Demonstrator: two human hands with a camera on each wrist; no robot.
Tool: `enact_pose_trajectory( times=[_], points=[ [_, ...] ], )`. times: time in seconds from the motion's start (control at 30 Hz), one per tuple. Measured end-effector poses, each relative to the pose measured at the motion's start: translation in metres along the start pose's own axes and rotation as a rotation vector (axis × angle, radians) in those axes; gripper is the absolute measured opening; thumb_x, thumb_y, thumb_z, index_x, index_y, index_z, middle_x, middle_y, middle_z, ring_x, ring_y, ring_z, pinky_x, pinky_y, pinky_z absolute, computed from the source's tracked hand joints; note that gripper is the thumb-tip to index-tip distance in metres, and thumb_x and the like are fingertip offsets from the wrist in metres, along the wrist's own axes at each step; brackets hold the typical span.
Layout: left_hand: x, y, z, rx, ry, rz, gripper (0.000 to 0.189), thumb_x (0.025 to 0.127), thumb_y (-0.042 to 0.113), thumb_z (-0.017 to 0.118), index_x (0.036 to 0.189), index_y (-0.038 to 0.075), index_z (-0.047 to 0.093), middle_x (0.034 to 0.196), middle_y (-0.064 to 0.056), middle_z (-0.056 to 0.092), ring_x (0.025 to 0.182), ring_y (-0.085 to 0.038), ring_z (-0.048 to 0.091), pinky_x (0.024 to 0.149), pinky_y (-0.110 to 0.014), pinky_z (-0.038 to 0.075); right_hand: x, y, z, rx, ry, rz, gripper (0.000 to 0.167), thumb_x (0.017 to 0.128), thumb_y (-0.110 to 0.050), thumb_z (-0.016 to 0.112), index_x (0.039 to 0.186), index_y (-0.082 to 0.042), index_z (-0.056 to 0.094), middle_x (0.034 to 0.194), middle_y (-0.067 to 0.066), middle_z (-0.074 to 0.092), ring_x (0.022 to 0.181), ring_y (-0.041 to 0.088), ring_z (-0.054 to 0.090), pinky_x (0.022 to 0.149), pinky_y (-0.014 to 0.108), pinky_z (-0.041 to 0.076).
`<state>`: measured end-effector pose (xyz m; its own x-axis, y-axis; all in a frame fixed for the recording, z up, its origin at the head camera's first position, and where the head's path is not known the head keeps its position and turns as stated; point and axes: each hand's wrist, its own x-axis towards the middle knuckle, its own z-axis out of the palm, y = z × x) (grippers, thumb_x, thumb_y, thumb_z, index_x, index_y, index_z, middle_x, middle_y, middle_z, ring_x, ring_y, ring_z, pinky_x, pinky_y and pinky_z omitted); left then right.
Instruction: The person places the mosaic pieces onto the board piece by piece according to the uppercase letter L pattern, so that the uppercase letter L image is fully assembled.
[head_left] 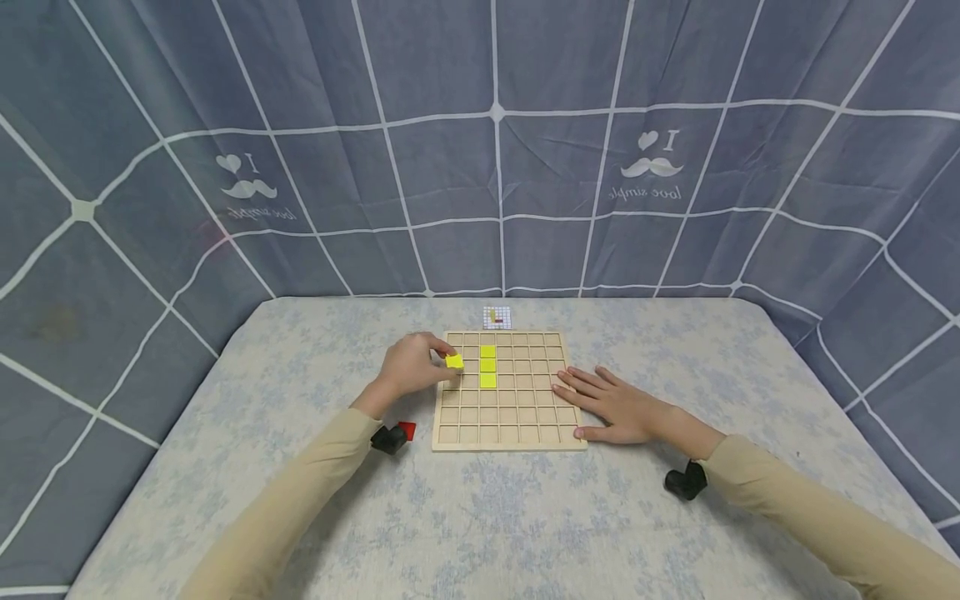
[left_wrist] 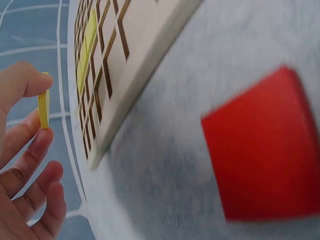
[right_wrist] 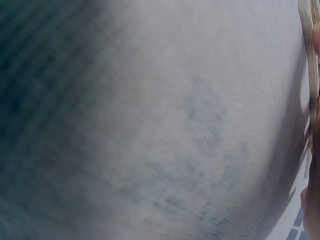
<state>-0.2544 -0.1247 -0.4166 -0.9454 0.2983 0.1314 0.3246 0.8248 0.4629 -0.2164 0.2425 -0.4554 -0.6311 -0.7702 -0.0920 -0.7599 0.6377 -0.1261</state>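
A thin yellow square tile [head_left: 454,361] is pinched between the thumb and fingertips of my left hand [head_left: 411,365], above the left part of a wooden grid board [head_left: 510,446]. Seen from the left wrist, that yellow tile [left_wrist: 44,101] is edge-on and raised off the board. Three yellow tiles [head_left: 488,365] lie in one column of the board's cells. My right hand [head_left: 618,408] rests with fingers spread at the board's right edge. In the right wrist view only a sliver of that hand [right_wrist: 315,135] shows.
A red tile [head_left: 407,430] lies on the cloth by the left wrist, partly hidden by the black wrist camera [head_left: 388,439]. Behind the board lies a small printed grid card [head_left: 497,317]. A patterned cloth covers the table [head_left: 510,525], and a blue-grey curtain [head_left: 450,167] hangs around it.
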Motion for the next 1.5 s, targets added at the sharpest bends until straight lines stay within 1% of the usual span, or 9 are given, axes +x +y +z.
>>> enact_pose_trajectory(
  times=[0.2,0.3,0.43,0.57,0.73,0.83,0.97,1.23,1.5],
  points=[
    [-0.006,0.014,0.006,-0.006,-0.037,0.038,0.030,0.073,0.037,0.080,0.098,0.021,0.077,0.090,0.004,0.070,0.072,-0.008,0.058,0.058,-0.024,0.043,0.000,0.002,0.001,-0.006,-0.003,0.005,0.074,0.097,-0.054,0.044,0.156,-0.022,0.014,0.163,0.004,0.009,0.150,0.027,0.009,0.117,0.058,0.008],
    [-0.009,0.021,0.010,-0.005,-0.059,0.059,0.027,0.073,0.034,0.080,0.097,0.021,0.077,0.090,0.005,0.070,0.073,-0.007,0.059,0.058,-0.023,0.042,0.000,0.002,0.002,-0.003,0.000,0.002,0.073,0.097,-0.054,0.044,0.156,-0.021,0.013,0.163,0.005,0.009,0.150,0.027,0.009,0.117,0.058,0.009],
    [-0.013,0.029,0.016,-0.009,-0.086,0.064,0.027,0.072,0.032,0.081,0.097,0.021,0.078,0.091,0.006,0.070,0.073,-0.007,0.057,0.058,-0.023,0.042,0.000,0.002,0.003,0.002,0.017,-0.012,0.073,0.097,-0.052,0.045,0.156,-0.019,0.016,0.162,0.007,0.012,0.150,0.030,0.011,0.116,0.059,0.010],
    [-0.015,0.034,0.023,-0.007,-0.106,0.085,0.027,0.072,0.033,0.082,0.096,0.020,0.078,0.091,0.007,0.072,0.077,-0.006,0.060,0.063,-0.022,0.044,-0.001,0.002,0.003,-0.002,0.044,-0.028,0.073,0.096,-0.051,0.047,0.155,-0.017,0.020,0.161,0.010,0.016,0.148,0.033,0.015,0.114,0.061,0.013],
    [-0.017,0.036,0.029,0.004,-0.104,0.117,0.025,0.072,0.030,0.082,0.095,0.019,0.078,0.090,0.007,0.073,0.081,-0.008,0.065,0.065,-0.025,0.049,-0.001,0.001,0.002,-0.001,0.040,-0.027,0.074,0.096,-0.051,0.047,0.155,-0.017,0.019,0.162,0.010,0.015,0.149,0.032,0.014,0.114,0.061,0.013],
    [-0.018,0.036,0.031,0.014,-0.113,0.114,0.026,0.073,0.030,0.082,0.096,0.019,0.078,0.092,0.006,0.074,0.083,-0.009,0.066,0.067,-0.026,0.051,-0.001,0.000,0.002,0.010,0.027,-0.019,0.073,0.097,-0.051,0.047,0.155,-0.017,0.018,0.162,0.008,0.013,0.149,0.030,0.012,0.115,0.060,0.011],
    [-0.017,0.036,0.033,0.016,-0.131,0.103,0.026,0.073,0.031,0.083,0.095,0.020,0.078,0.095,0.007,0.074,0.082,-0.006,0.064,0.067,-0.024,0.050,-0.002,-0.001,0.000,0.014,0.024,-0.018,0.073,0.097,-0.050,0.047,0.155,-0.017,0.018,0.162,0.008,0.013,0.149,0.030,0.012,0.116,0.060,0.011],
    [-0.016,0.034,0.034,0.026,-0.132,0.111,0.027,0.072,0.032,0.084,0.096,0.020,0.078,0.095,0.008,0.075,0.081,-0.005,0.064,0.068,-0.024,0.050,-0.002,-0.001,-0.001,0.006,0.027,-0.020,0.074,0.097,-0.050,0.048,0.155,-0.017,0.018,0.162,0.009,0.014,0.149,0.030,0.012,0.115,0.060,0.012],
    [-0.016,0.034,0.035,0.037,-0.109,0.128,0.028,0.071,0.033,0.084,0.095,0.019,0.078,0.095,0.007,0.075,0.082,-0.007,0.065,0.068,-0.027,0.051,-0.001,0.001,0.003,0.002,0.048,-0.033,0.073,0.097,-0.050,0.047,0.155,-0.016,0.019,0.161,0.010,0.016,0.149,0.031,0.014,0.114,0.061,0.013]
  ],
)
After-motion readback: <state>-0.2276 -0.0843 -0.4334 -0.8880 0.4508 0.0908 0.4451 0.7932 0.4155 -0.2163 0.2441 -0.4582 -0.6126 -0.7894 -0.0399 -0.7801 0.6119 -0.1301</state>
